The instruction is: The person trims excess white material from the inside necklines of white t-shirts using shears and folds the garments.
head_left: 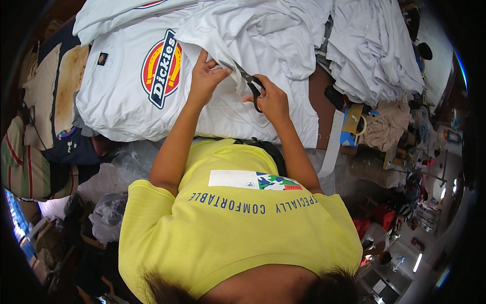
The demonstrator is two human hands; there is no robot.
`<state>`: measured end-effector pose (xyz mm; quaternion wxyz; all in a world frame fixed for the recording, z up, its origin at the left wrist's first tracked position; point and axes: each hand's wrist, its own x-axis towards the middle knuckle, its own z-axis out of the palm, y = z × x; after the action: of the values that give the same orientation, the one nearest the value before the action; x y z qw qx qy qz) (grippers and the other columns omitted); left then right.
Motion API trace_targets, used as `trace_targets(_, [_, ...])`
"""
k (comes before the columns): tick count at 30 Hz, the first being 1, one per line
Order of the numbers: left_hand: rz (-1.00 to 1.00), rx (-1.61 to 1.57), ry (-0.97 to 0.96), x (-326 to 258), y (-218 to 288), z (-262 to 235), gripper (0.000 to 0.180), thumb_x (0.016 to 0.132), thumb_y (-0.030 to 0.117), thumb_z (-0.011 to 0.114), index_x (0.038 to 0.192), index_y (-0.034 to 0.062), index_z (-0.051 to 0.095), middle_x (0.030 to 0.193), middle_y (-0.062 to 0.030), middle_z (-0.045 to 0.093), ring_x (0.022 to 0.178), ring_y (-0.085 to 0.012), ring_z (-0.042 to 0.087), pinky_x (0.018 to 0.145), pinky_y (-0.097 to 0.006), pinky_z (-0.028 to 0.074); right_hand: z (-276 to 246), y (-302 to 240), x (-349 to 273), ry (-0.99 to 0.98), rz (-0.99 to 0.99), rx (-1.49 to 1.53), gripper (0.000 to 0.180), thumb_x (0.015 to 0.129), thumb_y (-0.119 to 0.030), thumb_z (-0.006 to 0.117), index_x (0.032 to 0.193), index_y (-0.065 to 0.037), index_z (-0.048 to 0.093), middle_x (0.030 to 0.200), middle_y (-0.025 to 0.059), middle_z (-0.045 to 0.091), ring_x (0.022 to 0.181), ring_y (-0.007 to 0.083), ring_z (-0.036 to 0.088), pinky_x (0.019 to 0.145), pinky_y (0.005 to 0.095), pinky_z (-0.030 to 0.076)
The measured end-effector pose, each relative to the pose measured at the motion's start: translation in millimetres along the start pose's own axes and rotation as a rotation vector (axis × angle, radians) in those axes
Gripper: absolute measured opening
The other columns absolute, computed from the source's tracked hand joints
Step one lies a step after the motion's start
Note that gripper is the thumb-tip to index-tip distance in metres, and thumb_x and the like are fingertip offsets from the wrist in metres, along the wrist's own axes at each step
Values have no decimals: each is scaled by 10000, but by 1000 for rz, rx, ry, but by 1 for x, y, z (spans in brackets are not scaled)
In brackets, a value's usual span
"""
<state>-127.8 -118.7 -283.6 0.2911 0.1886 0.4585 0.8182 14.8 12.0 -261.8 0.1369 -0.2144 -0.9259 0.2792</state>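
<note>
My right hand grips black-handled scissors, fingers and thumb at the loops. The blades point up and left, against the hanging edge of a bunched white T-shirt. On the other side of that edge, my left hand pinches the cloth between thumb and fingers. Whether the blades are closed on the cloth or on a thread, I cannot tell. Beneath both hands lies a flat white T-shirt with a round red and yellow chest print and a small dark neck label.
A heap of white garments sits at the far right. Near it are a roll of tape and a crumpled beige cloth. To the left are a striped bag and a clear plastic bag.
</note>
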Motion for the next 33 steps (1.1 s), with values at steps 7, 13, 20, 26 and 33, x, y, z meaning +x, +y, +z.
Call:
trace_targets(7, [-29,-38,57,6,-2,-6,750,731,-87,622,1366,30,239,1074,-153,579,883,-183,628,769,-268,508,14,24,-15,7,71,93,496,592,-251,792,1007,-78,583,586,68,571,505,223,563,494,322,426])
trace_targets(13, [18,9,20,5,1,-5,759,716,-94,592,1373,29,235,1056,-157,586,859,-181,635,757,-259,505,6,3,0,102,-76,10,636,517,-362,823,1040,-94,580,611,46,508,518,191,500,506,301,421])
trace_targets(20, [24,19,10,4,6,-3,768,719,-89,616,1374,30,233,1068,-171,578,881,-188,632,775,-259,503,1,-5,9,49,-55,29,578,548,-306,815,1031,-90,581,612,51,530,516,202,518,509,303,429])
trace_targets(26, [65,-2,61,10,9,-6,784,724,-85,631,1378,28,214,1086,-181,564,909,-196,624,789,-265,502,13,19,0,30,-12,111,457,615,-193,772,1014,-85,576,561,68,550,481,226,540,492,316,429])
trace_targets(33, [73,-4,-1,12,9,-7,801,728,-92,618,1385,29,177,1082,-181,564,895,-191,627,789,-265,504,5,-5,13,103,-82,43,628,525,-363,808,1055,-111,585,592,31,469,503,198,481,481,308,406])
